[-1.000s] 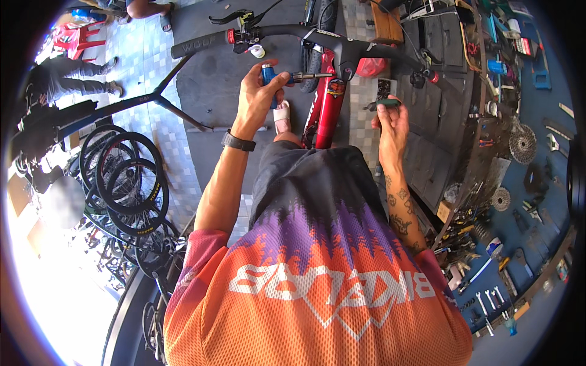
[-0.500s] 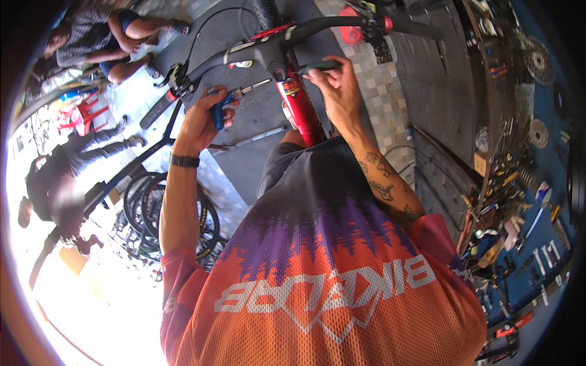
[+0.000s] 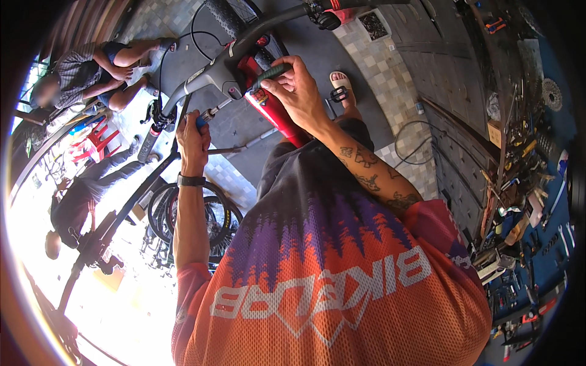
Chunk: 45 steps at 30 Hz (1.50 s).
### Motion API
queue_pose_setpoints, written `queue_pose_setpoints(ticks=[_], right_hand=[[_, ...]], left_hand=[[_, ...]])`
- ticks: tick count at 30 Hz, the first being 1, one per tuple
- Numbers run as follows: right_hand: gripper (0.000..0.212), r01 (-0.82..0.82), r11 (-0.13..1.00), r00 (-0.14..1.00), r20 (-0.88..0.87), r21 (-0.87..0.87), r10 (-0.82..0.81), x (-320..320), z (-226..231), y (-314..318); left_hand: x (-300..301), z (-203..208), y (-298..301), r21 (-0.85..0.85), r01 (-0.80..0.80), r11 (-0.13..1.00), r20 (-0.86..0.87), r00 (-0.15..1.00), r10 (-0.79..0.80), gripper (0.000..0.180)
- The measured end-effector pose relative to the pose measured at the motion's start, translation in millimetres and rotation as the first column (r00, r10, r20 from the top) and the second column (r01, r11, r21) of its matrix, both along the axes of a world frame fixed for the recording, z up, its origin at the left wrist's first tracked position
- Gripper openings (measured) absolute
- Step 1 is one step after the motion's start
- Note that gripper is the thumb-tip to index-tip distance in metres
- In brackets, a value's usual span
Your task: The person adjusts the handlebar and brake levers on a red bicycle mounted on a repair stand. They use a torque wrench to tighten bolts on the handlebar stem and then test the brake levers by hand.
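In the head view are two hands and two tools, one tool to each hand; the left hand (image 3: 193,146) is closed round the blue tool (image 3: 209,114), its handle mostly hidden in the palm and its shaft pointing at the underside of the stem (image 3: 213,79); the right hand (image 3: 299,94) pinches the green tool (image 3: 273,74) between thumb and fingers over the red frame (image 3: 276,116), with its narrow end close to the stem; whether either tip touches cannot be told; there is one handlebar (image 3: 256,38), slanting from lower left to upper right, one shirt (image 3: 342,274), one watch (image 3: 191,180) on the left wrist, one chair (image 3: 99,143), and two other people at the left, one seated (image 3: 91,70), one farther down (image 3: 88,201); the wheels (image 3: 220,210) overlap too much to count; of containers, a small box (image 3: 495,134) sits at the right by the bench, its contents too small to tell, and a dark cabinet (image 3: 421,58) shows its front but not its inside; the right hand covers part of the frame, the handlebar crosses in front of the tyre (image 3: 225,18), and the shirt blocks much of the floor
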State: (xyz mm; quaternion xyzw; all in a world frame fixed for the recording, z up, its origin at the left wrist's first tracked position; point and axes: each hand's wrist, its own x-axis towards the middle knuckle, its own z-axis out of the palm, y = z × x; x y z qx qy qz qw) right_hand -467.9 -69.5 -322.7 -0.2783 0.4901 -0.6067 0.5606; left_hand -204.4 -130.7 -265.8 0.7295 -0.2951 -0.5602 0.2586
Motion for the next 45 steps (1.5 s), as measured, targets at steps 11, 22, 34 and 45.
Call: queue_pose_setpoints(ticks=[11,22,34,45], right_hand=[[0.038,-0.182,0.978,0.971,0.172,0.099,0.163,-16,-1,-11],[0.036,-0.312,0.946,0.947,-0.101,-0.089,0.303,-27,-5,-25],[0.051,-0.151,0.988,0.984,-0.106,-0.037,0.146,-8,-15,-14],[0.056,-0.104,0.988,0.94,-0.313,0.114,0.135,-20,-32,-10]], left_hand=[[2,1,0,0.003,0.031,1.0,0.005,1.0,-0.031,0.026],[2,5,-2,0.041,0.047,0.998,-0.033,0.998,-0.046,0.023],[-7,11,-6,0.079,0.044,0.996,-0.104,0.994,-0.035,0.027],[-42,-16,-2,-0.29,0.043,0.956,0.152,0.988,0.002,0.038]])
